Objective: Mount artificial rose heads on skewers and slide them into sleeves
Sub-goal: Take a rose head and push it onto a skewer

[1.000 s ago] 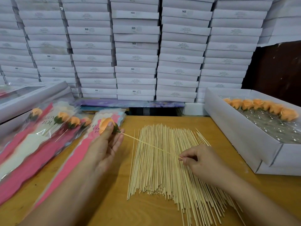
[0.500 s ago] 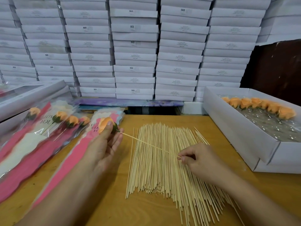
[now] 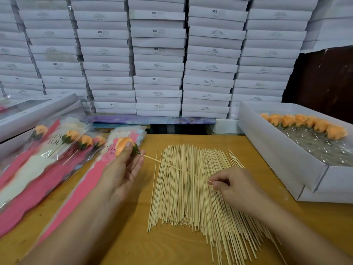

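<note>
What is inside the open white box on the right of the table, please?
The white box holds a row of orange rose heads along its far side, resting on crinkled clear plastic. Anything beneath that plastic is hidden.

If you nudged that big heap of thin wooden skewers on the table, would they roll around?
Probably: the skewers look round and lie loose, so they would likely roll and scatter. Each seems light. The one pinched by the right hand stays straight, so fairly stiff, though likely snappable.

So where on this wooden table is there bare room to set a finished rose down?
Bare wood shows near the front edge, below the spread of bamboo skewers, and in a strip between the skewers and the white cardboard box of orange rose heads. The left side is crowded with pink and clear sleeves.
</note>
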Demonstrator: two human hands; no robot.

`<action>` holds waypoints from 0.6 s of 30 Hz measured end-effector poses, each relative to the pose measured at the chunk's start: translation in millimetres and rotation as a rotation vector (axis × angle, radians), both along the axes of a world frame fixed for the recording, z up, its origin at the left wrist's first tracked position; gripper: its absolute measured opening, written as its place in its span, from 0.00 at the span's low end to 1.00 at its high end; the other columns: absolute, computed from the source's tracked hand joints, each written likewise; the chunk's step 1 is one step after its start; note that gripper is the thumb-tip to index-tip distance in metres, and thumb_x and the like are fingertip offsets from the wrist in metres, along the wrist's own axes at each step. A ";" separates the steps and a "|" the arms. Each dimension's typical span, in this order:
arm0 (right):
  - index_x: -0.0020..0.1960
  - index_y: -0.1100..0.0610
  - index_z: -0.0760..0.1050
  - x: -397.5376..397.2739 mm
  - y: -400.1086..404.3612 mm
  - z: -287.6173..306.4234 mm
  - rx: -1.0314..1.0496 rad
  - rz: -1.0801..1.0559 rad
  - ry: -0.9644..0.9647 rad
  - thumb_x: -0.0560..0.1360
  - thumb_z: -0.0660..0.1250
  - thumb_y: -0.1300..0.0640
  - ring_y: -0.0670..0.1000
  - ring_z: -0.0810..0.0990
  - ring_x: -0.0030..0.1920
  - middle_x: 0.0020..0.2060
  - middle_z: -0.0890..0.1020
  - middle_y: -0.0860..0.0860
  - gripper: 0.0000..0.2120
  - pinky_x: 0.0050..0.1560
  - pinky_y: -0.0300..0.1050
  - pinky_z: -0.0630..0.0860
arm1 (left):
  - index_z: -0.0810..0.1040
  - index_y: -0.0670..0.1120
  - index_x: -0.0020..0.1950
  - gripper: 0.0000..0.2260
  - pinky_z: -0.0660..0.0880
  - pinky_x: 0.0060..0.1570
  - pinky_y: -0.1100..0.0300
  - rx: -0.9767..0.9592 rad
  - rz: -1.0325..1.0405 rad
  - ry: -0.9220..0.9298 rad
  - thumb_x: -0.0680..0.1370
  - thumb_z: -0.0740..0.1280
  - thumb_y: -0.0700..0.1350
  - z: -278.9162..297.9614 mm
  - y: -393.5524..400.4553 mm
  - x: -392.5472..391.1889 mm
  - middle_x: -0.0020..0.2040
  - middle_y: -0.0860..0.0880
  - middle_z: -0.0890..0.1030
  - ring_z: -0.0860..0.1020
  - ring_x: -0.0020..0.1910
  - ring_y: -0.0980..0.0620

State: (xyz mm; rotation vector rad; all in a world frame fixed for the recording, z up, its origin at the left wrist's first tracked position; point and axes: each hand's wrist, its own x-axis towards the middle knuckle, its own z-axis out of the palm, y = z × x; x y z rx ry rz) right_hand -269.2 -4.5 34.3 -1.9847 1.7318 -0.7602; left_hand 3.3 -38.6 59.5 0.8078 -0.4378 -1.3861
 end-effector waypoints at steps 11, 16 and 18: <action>0.55 0.46 0.83 0.2 0.5 -1.0 0.000 0.000 0.028 0.79 0.69 0.55 0.33 0.75 0.45 0.55 0.83 0.41 0.08 0.42 0.26 0.68 | 0.81 0.40 0.48 0.07 0.82 0.34 0.62 0.000 -0.009 0.009 0.78 0.70 0.43 -2.7 -2.3 0.7 0.41 0.42 0.86 0.87 0.39 0.51; 0.55 0.47 0.83 0.6 1.6 0.5 0.001 -0.018 0.015 0.79 0.68 0.56 0.37 0.79 0.45 0.54 0.84 0.41 0.08 0.39 0.28 0.71 | 0.80 0.39 0.49 0.08 0.82 0.33 0.62 0.002 -0.007 0.002 0.78 0.70 0.44 -3.0 -2.8 1.4 0.42 0.42 0.86 0.86 0.39 0.51; 0.55 0.47 0.83 0.9 2.3 0.7 0.000 -0.018 0.014 0.79 0.68 0.56 0.36 0.79 0.46 0.54 0.84 0.41 0.08 0.40 0.27 0.70 | 0.80 0.39 0.49 0.08 0.82 0.34 0.62 0.005 -0.004 -0.001 0.78 0.70 0.44 -3.3 -2.7 1.6 0.42 0.42 0.86 0.86 0.39 0.51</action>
